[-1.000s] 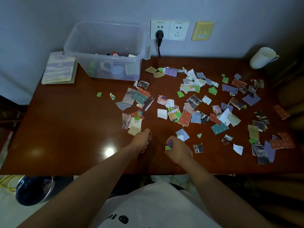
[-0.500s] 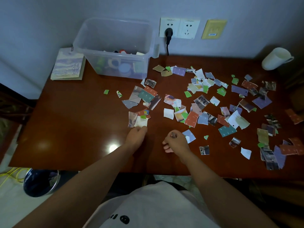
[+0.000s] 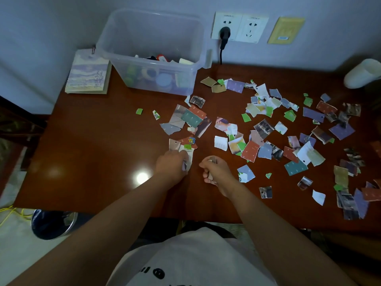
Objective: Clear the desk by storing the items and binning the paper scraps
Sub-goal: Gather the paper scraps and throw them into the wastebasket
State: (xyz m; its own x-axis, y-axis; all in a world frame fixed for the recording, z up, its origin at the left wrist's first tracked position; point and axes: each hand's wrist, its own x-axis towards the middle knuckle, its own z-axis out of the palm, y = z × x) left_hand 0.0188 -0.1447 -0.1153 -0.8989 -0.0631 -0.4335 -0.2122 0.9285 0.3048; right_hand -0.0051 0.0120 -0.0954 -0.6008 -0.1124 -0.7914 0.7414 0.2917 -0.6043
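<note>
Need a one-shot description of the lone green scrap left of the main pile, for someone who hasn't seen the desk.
On the desk, find the clear box at the back left. In front of its left end, on bare wood left of the main pile, lies the green scrap. It is plain bright green and squarish, while the white scrap to its right carries print.

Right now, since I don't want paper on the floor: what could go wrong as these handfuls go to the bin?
The left hand and right hand each grip scraps; loose bits could slip out on the way. The bin stands half hidden under the left corner of the desk, so a drop may miss. Scraps near the right edge could get brushed off.
</note>
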